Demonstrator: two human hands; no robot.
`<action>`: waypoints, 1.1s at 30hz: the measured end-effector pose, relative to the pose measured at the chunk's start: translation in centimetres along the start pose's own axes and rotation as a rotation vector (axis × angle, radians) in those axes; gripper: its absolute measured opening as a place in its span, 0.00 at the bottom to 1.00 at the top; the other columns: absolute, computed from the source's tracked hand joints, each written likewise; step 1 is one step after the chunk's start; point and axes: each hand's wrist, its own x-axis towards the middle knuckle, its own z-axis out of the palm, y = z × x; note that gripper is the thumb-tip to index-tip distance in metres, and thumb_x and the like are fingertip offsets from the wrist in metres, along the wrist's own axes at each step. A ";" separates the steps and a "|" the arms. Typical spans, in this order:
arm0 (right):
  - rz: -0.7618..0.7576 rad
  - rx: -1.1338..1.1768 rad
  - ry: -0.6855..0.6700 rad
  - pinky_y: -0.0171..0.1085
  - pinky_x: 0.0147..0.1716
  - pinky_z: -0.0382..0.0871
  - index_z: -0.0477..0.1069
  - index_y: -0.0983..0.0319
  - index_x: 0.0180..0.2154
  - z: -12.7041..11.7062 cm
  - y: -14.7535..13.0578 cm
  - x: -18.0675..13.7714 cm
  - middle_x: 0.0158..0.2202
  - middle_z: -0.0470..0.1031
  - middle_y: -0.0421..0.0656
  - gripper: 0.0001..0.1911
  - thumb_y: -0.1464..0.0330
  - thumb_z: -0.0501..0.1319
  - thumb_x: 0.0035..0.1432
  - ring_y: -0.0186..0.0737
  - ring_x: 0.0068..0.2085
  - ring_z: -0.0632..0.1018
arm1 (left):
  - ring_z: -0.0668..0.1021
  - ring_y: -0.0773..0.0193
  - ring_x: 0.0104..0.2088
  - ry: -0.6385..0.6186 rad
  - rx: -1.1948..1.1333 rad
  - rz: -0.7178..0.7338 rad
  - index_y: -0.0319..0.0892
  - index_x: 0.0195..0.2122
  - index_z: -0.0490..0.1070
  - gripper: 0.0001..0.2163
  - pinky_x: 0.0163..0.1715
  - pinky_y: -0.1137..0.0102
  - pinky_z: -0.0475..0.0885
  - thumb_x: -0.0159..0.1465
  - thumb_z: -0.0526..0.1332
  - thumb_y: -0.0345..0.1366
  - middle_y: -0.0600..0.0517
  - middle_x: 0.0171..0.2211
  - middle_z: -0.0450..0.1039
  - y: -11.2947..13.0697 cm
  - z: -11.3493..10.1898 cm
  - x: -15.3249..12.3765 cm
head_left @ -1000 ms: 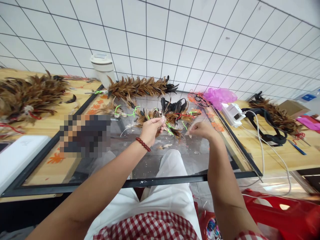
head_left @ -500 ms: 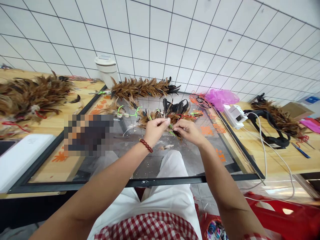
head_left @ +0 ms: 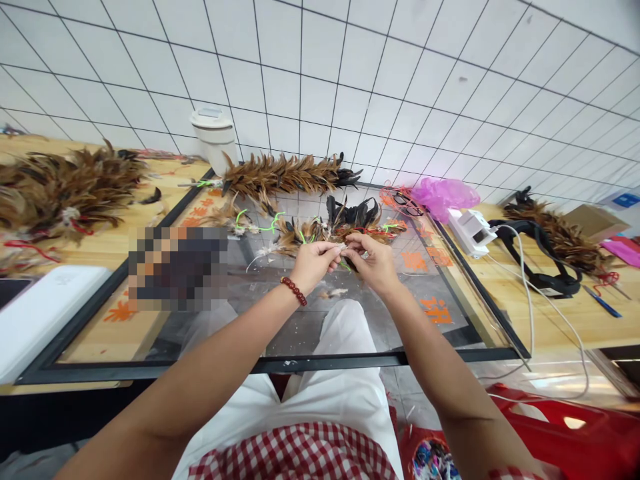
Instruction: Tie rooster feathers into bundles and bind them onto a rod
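My left hand is closed in a pinch, thumb and forefinger on a small whitish feather tuft. The fingertips of my right hand meet it from the other side, also pinched together. Fingers cover most of the tuft. Just below them a bit of bright green string shows. Right behind the hands lie loose brown feathers and a bunch of glossy black feathers, with green and red strings among them. All this is on a black-framed glass panel across my lap.
A long brown feather garland lies along the back, beside a white lidded cup. More feathers pile up at left near a white box. Right are a pink plastic bag, a white charger with cables and a black headband.
My right hand has moved slightly up and left, so its fingertips now meet those of my left hand at the tuft. My left hand has barely shifted.
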 end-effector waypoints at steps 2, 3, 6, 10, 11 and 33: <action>0.045 0.016 0.016 0.35 0.35 0.70 0.75 0.61 0.38 -0.2 0.0 0.2 0.31 0.78 0.42 0.09 0.66 0.62 0.56 0.36 0.32 0.77 | 0.69 0.73 0.17 0.005 0.006 0.022 0.37 0.26 0.77 0.05 0.17 0.77 0.63 0.51 0.69 0.34 0.53 0.17 0.71 0.0 0.0 0.0; 0.057 0.021 0.015 0.35 0.35 0.70 0.75 0.61 0.36 -0.3 0.0 0.2 0.30 0.78 0.42 0.08 0.65 0.62 0.56 0.36 0.31 0.76 | 0.69 0.73 0.17 0.007 0.010 0.023 0.37 0.26 0.77 0.06 0.17 0.77 0.63 0.51 0.69 0.34 0.53 0.18 0.71 -0.1 0.0 0.0; 0.019 0.010 -0.021 0.35 0.36 0.69 0.75 0.61 0.32 -0.6 -0.2 0.4 0.31 0.77 0.41 0.07 0.66 0.59 0.58 0.36 0.33 0.75 | 0.69 0.73 0.17 -0.017 0.029 0.002 0.36 0.26 0.77 0.07 0.18 0.77 0.63 0.50 0.69 0.36 0.53 0.18 0.71 0.0 0.1 -0.2; -0.040 -0.019 -0.047 0.35 0.36 0.67 0.74 0.61 0.31 -0.4 -0.6 0.4 0.30 0.75 0.41 0.06 0.69 0.59 0.58 0.35 0.33 0.74 | 0.67 0.74 0.17 -0.082 0.101 -0.024 0.36 0.23 0.75 0.07 0.18 0.77 0.62 0.51 0.68 0.36 0.54 0.17 0.70 0.4 0.0 -0.3; -0.020 -0.026 -0.034 0.35 0.36 0.67 0.73 0.61 0.31 -0.3 -0.6 0.4 0.30 0.75 0.41 0.05 0.69 0.59 0.58 0.35 0.32 0.74 | 0.66 0.75 0.16 -0.082 0.119 -0.030 0.36 0.22 0.74 0.08 0.17 0.77 0.61 0.50 0.68 0.36 0.55 0.17 0.69 0.6 -0.1 -0.3; -0.047 -0.124 -0.444 0.31 0.29 0.59 0.69 0.63 0.29 -1.9 -1.7 0.3 0.28 0.67 0.39 0.04 0.75 0.57 0.51 0.31 0.29 0.67 | 0.69 0.71 0.19 -0.104 0.382 0.088 0.36 0.22 0.74 0.07 0.21 0.76 0.63 0.55 0.61 0.32 0.54 0.16 0.69 -0.4 -0.7 0.4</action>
